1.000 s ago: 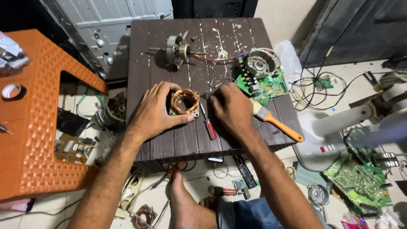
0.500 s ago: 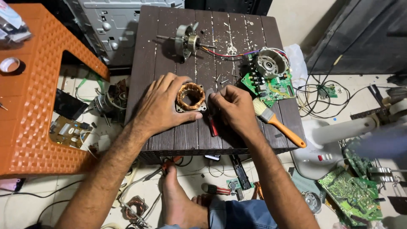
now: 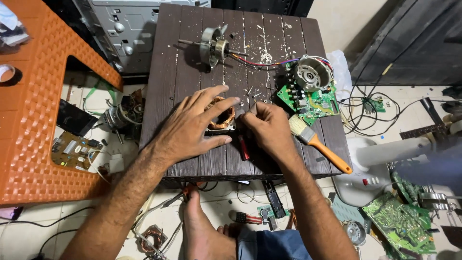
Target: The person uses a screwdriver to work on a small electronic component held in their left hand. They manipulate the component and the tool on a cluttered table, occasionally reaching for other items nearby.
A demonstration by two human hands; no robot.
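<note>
On dark slatted table [image 3: 192,72]: my left hand [image 3: 192,127], fingers spread, pins copper-wound stator [image 3: 220,114]; right hand [image 3: 269,129] pinches its edge. Winding work underway, I judge; next calls for steady grip.

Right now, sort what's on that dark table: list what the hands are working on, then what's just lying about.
In hand:
left hand over the copper-wound stator
right hand at the stator's edge

Lying about:
paintbrush
red-handled screwdriver
green circuit board
motor housing
rotor with shaft
</note>
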